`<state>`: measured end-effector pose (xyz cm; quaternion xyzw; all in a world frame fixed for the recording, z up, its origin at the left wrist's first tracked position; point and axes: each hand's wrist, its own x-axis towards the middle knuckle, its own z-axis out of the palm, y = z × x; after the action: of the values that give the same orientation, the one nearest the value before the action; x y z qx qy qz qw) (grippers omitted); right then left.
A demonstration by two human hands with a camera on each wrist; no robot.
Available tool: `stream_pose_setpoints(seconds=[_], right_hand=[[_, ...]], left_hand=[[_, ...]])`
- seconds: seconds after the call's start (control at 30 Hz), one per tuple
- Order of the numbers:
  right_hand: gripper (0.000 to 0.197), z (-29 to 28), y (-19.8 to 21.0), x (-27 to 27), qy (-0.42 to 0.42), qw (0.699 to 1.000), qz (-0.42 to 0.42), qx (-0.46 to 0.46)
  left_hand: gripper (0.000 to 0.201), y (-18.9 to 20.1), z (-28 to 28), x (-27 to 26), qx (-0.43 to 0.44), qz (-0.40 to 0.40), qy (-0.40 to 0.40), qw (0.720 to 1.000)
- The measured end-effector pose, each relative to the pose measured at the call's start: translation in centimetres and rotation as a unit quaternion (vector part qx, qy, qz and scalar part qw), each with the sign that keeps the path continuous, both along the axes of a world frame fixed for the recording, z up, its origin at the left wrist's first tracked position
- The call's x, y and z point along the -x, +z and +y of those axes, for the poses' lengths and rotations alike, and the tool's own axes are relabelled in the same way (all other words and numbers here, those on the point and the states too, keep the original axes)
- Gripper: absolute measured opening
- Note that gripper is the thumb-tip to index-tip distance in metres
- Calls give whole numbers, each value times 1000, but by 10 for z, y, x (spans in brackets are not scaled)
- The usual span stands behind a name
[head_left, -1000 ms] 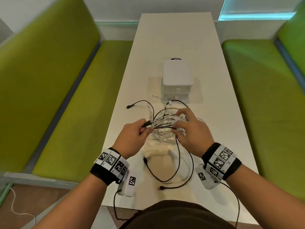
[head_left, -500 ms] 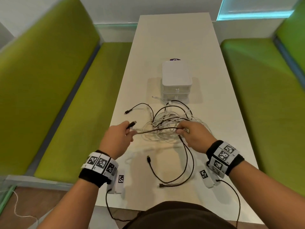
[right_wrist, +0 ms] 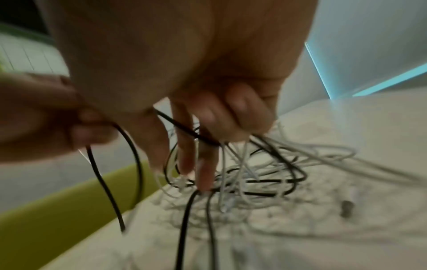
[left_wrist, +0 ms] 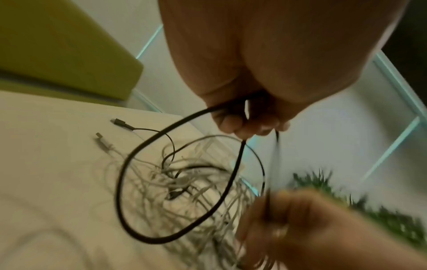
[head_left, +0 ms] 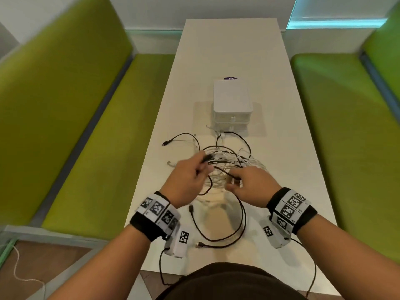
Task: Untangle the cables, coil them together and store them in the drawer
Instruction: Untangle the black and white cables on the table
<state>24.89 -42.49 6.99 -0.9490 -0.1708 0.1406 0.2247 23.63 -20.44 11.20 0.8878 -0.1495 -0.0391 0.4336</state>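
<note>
A tangle of black and white cables (head_left: 233, 158) lies mid-table, in front of a white two-drawer unit (head_left: 232, 100) with both drawers closed. My left hand (head_left: 202, 167) grips the plug end of a black cable (head_left: 207, 157) just left of the tangle. In the left wrist view that hand (left_wrist: 249, 126) holds the black cable (left_wrist: 126, 182), which hangs in a slack loop. My right hand (head_left: 234, 180) pinches the same black cable beside the tangle. The right wrist view shows its fingers (right_wrist: 205, 164) threaded among white and black strands, with the black cable (right_wrist: 184, 130) crossing them.
A long black cable loop (head_left: 229, 237) trails over the near table toward my body. Loose plug ends (head_left: 165, 143) lie left of the tangle. Green benches (head_left: 104, 137) flank the white table (head_left: 292, 169). A small purple object (head_left: 231, 78) sits behind the drawer unit.
My left hand, which had drawn the black cable out to the left, has come back right toward the tangle; the strand between my hands has gone slack into a loop.
</note>
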Motion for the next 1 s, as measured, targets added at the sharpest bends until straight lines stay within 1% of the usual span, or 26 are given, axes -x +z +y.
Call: stream_pose_setpoints(seconds=[0.03,0.07,0.1,0.13,0.17,0.2,0.23,0.27,0.33,0.4,0.43,0.5,0.53,0.57,0.6,0.63,0.67,0.7,0.73,0.8,0.87,0.9,0.97,1.0], right_hand=[[12,-3,-4,0,-4,999,21,39],[10,-4,-7,0,-7,998,30,50],[11,-3,-7,-1,-13,999,35,36],[17,-2,-4,-3,-24,999,35,2],[22,-1,-2,-4,-40,998,29,-38],[26,-1,1,-5,-52,996,12,-71],[26,0,4,-5,-53,995,-10,-84],[24,1,5,-4,-43,996,-34,-74],[19,4,3,-1,-17,999,-49,-16],[20,6,-2,0,-8,999,-29,31],[23,7,-2,0,-5,999,-26,44],[27,12,0,-1,9,998,-32,44],[27,16,3,0,21,999,-38,32],[25,20,7,2,30,998,-46,11],[23,23,11,3,32,998,-50,-23],[20,26,13,5,28,996,-47,-67],[19,27,15,5,22,993,-41,-110],[18,26,15,5,17,989,-36,-145],[18,24,13,5,13,985,-35,-166],[22,17,7,4,0,985,-38,-167],[28,11,1,5,-19,992,-51,-114],[27,10,-1,5,-24,994,-62,-85],[20,11,-2,6,-19,996,-80,-47],[21,14,-1,5,-13,996,-79,-37]], left_hand=[[27,5,5,0,35,-14,18,999],[33,7,10,0,52,-23,29,998],[35,6,15,-1,45,-24,35,998],[35,2,20,-1,10,-13,43,999],[36,-2,26,-2,-47,8,52,998],[38,-8,31,-4,-115,34,61,991],[39,-14,35,-5,-184,62,71,978],[37,-19,38,-4,-240,79,80,964],[27,-23,39,-3,-309,80,91,943],[22,-21,35,-1,-353,51,95,929],[21,-19,32,1,-361,24,86,928],[31,-17,24,4,-332,-15,40,942],[35,-15,19,6,-288,-16,6,958],[35,-13,12,8,-236,4,-30,971],[31,-11,5,10,-188,28,-56,980],[22,-9,-1,11,-154,51,-63,985],[15,-7,-4,11,-127,65,-53,988],[12,-5,-5,10,-109,62,-38,991],[10,-2,-4,9,-105,47,-30,993],[6,3,-1,8,-140,20,-28,990],[12,8,1,8,-195,7,-34,980],[15,8,3,9,-201,2,-40,979],[10,7,6,12,-177,-11,-36,983],[12,7,8,13,-166,-25,-22,986]])
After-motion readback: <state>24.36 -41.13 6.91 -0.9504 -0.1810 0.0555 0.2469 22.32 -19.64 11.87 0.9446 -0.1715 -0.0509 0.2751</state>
